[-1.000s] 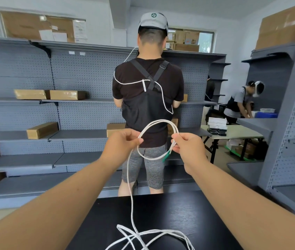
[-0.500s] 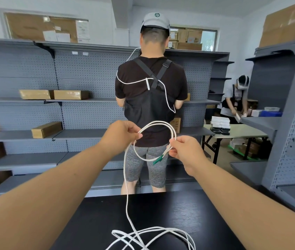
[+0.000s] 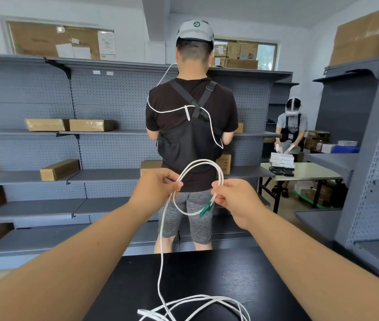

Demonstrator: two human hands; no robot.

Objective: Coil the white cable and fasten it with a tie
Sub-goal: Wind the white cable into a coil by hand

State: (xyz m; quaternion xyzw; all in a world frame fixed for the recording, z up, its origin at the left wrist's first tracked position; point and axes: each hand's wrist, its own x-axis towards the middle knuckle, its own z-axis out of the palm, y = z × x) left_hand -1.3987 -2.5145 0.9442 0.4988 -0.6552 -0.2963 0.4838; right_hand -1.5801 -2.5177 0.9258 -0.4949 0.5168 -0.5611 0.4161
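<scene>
Coiling should go best if each new turn matches the first loop and slack feeds up untwisted. Head view: the left hand (image 3: 153,188) pinches the cable (image 3: 201,161) where the loop crosses, and the right hand (image 3: 235,200) pinches it beside the green plug (image 3: 206,208). The loop arcs between both hands; the rest hangs to a loose heap at the table's (image 3: 230,274) near edge.

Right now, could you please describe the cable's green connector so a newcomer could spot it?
Above the black table, the left hand and right hand hold a loop of white cable. The green connector juts down from the right hand's pinch, the only coloured piece on it.
</scene>
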